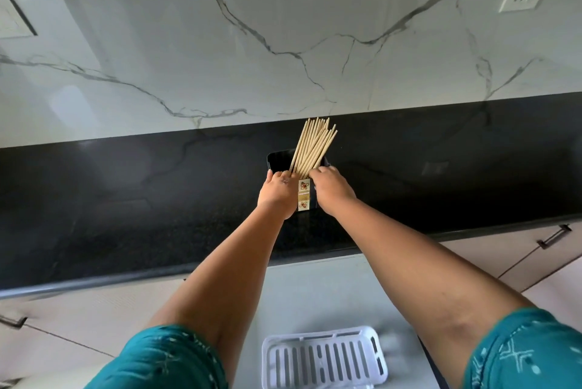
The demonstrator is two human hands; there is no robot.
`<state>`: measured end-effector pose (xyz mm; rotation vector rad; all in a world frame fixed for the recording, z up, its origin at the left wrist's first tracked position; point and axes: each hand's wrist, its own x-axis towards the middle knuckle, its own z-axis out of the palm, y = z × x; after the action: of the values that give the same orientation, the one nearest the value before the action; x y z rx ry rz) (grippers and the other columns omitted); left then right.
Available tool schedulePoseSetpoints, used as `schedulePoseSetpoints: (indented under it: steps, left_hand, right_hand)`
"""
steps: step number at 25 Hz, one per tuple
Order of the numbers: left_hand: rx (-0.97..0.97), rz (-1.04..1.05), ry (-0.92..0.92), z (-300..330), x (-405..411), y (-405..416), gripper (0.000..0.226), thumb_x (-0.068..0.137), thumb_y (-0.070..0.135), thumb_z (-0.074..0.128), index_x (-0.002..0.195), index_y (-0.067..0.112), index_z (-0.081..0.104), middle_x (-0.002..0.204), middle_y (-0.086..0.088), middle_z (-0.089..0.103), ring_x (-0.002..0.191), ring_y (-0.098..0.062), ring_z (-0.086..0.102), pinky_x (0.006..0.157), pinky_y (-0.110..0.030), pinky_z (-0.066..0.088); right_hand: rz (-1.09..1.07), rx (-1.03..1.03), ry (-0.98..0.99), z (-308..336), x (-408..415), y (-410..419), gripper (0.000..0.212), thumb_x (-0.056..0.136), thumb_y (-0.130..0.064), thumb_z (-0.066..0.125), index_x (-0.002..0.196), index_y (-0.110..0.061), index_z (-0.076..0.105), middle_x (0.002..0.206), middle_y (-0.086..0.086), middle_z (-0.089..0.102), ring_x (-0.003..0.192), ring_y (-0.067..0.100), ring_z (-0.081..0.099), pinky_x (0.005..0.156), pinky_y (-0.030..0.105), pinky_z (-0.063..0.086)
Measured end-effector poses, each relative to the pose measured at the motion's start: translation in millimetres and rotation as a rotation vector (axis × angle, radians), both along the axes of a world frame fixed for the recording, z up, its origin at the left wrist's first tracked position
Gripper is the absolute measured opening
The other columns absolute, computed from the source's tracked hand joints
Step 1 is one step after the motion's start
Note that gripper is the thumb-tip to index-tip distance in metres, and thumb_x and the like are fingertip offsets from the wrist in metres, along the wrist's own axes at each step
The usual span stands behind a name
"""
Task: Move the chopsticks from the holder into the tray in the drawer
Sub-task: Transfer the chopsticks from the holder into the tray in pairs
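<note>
Marble-veined wall rises behind a black counter (126, 199), where a dark holder (280, 161) stands well back from the white slotted tray (324, 357) in the open drawer (315, 294) below. Pale wooden chopsticks (313, 146) lean up and away, fanned at the tips. Her right hand (330, 188) pinches the bundle's lower end; her left hand (277, 193) curls over the holder's rim, steadying it

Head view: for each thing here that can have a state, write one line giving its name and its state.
chopsticks: bundled, standing tilted in the holder
holder: upright on the black counter, open top
left hand: grips the holder's left side
right hand: fingers curled at the chopsticks' base
tray: white, slotted, holds no chopsticks
drawer: pulled open under the counter
</note>
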<state>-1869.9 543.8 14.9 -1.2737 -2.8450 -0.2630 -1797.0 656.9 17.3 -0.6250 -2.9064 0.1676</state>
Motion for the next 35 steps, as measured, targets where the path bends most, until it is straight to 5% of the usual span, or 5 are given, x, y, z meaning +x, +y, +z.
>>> schedulePoseSetpoints:
  steps: [10,13,18,23,35]
  left_hand:
    - [0.066,-0.121,0.033,-2,2,-39,0.021,0.094,0.025,0.048,0.11,0.012,0.054,0.109,-0.007,0.063,0.113,-0.027,0.055,0.121,-0.043,0.013]
    - [0.159,-0.114,0.04,4,2,-38,0.035,0.095,0.042,0.045,0.112,0.014,0.053,0.109,-0.006,0.061,0.111,-0.027,0.054,0.118,-0.044,0.02]
    - [0.309,-0.035,-0.057,11,6,-9,0.033,0.096,0.025,0.043,0.125,0.01,0.05,0.122,-0.01,0.057,0.119,-0.029,0.047,0.112,-0.046,0.032]
    - [0.335,-0.05,-0.086,8,10,0,0.04,0.088,0.004,0.043,0.128,0.006,0.049,0.124,-0.012,0.056,0.12,-0.03,0.044,0.113,-0.047,0.032]
    - [0.402,0.012,-0.107,19,16,1,0.042,0.093,0.022,0.048,0.132,0.007,0.042,0.131,-0.013,0.049,0.12,-0.029,0.042,0.102,-0.037,0.038]
  right_hand:
    - [0.103,0.026,0.28,-4,25,-12,0.023,0.085,-0.02,0.055,0.107,-0.017,0.061,0.107,0.003,0.065,0.1,0.024,0.055,0.08,0.038,0.05]
    - [-0.312,-0.353,0.589,9,11,3,0.022,0.087,-0.025,0.06,0.107,-0.015,0.063,0.108,0.005,0.064,0.103,0.023,0.058,0.08,0.035,0.052]
    - [-0.728,-0.871,0.402,24,-34,21,0.058,0.074,-0.054,0.074,0.109,-0.009,0.064,0.114,0.009,0.064,0.101,0.024,0.065,0.063,0.029,0.049]
    - [-0.689,-0.948,0.502,17,-50,22,0.028,0.086,-0.025,0.07,0.109,-0.008,0.066,0.111,0.011,0.068,0.09,0.022,0.065,0.063,0.026,0.047]
    - [-0.49,-0.747,0.459,63,-24,19,0.03,0.098,-0.031,0.051,0.11,-0.005,0.058,0.111,0.013,0.065,0.087,0.02,0.06,0.059,0.026,0.043]
